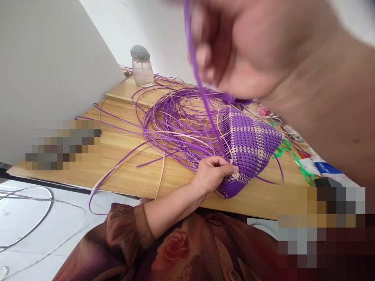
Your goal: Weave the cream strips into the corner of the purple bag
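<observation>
A purple and cream woven piece [249,140], like a bag or basket in the making, rests tilted near the table's front edge. Long loose purple and cream strands [172,121] fan out from its left side in a big curl. My left hand [209,173] is closed, thumb and forefinger pinching the weave at its lower left edge. Close to the camera and blurred, my right hand [228,50] is raised with curled fingers on a purple strand [205,97], which runs taut up from the weave. The upper fingers are cut off by the frame.
A jar with a grey lid [142,66] stands at the back of the wooden table [123,160]. To the right lie green netting-like strips [304,169], a blue and white packet [328,168] and small clutter. Wire loops [43,218] lie below left. Two areas are pixelated.
</observation>
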`<state>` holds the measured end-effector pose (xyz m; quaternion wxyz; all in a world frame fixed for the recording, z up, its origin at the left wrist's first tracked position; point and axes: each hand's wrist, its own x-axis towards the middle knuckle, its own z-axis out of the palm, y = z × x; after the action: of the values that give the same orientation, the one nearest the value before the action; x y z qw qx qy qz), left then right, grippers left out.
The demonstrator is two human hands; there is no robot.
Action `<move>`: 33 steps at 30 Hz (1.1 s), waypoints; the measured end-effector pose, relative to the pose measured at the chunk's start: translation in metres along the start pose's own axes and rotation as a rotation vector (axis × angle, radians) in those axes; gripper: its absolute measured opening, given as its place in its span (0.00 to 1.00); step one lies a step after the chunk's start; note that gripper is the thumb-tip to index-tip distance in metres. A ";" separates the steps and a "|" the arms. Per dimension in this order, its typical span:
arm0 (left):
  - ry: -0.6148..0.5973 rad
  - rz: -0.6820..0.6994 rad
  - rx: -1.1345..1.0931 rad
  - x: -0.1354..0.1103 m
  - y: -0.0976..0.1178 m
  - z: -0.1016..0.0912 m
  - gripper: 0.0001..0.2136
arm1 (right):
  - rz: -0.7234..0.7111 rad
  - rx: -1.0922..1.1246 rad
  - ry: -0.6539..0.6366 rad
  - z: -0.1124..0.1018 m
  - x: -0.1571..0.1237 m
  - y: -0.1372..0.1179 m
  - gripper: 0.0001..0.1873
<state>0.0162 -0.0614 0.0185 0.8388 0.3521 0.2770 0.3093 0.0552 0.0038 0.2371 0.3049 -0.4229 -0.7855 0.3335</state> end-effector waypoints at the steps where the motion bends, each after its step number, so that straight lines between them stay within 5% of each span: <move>1: 0.008 -0.001 -0.005 0.000 0.000 0.000 0.19 | -0.031 0.057 0.081 -0.001 0.006 -0.004 0.28; 2: 0.012 -0.002 -0.011 0.000 0.000 0.000 0.19 | 0.023 0.047 0.057 -0.001 0.007 -0.004 0.32; 4: 0.007 0.001 -0.016 0.000 0.000 -0.001 0.19 | 0.285 -0.104 -0.230 -0.001 -0.005 0.008 0.36; 6: 0.004 0.040 -0.028 0.001 0.000 -0.002 0.15 | 0.503 -0.327 -0.631 0.000 -0.030 0.030 0.29; 9: 0.003 0.090 -0.058 0.002 -0.001 -0.001 0.13 | 0.516 -0.589 -0.810 0.003 -0.068 0.059 0.12; 11: -0.003 0.084 -0.074 0.002 -0.001 -0.001 0.15 | 0.456 -0.700 -0.804 0.005 -0.076 0.063 0.10; 13: -0.019 0.051 -0.059 0.003 -0.001 -0.001 0.16 | 0.402 -0.582 -0.664 0.005 -0.064 0.055 0.12; 17: -0.002 0.008 -0.020 0.002 -0.002 -0.002 0.19 | 0.072 0.064 0.184 -0.011 -0.001 0.020 0.10; 19: 0.010 0.001 -0.028 0.001 -0.001 -0.003 0.19 | 0.050 0.171 0.372 -0.020 0.019 0.009 0.20; 21: 0.001 -0.021 -0.029 0.001 -0.001 -0.003 0.18 | 0.212 0.019 0.102 -0.022 0.017 0.013 0.22; 24: -0.010 0.003 -0.054 0.002 -0.001 -0.003 0.16 | 0.502 -0.338 -0.574 -0.010 -0.020 0.040 0.15; 27: -0.007 0.076 -0.109 0.002 -0.001 -0.002 0.17 | 0.538 -0.546 -0.818 0.006 -0.060 0.067 0.10; 30: -0.013 0.056 -0.099 0.002 -0.001 -0.002 0.17 | 0.437 -0.621 -0.793 0.011 -0.060 0.072 0.12; 32: -0.013 0.008 -0.068 0.001 -0.001 -0.002 0.18 | 0.276 -0.467 -0.518 0.001 -0.032 0.062 0.11; 33: -0.011 -0.005 -0.057 0.001 -0.001 -0.002 0.19 | 0.157 -0.315 -0.269 -0.009 -0.013 0.054 0.11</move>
<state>0.0155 -0.0604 0.0160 0.8508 0.3290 0.2643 0.3131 0.0930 0.0180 0.1978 0.1009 -0.4769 -0.8261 0.2828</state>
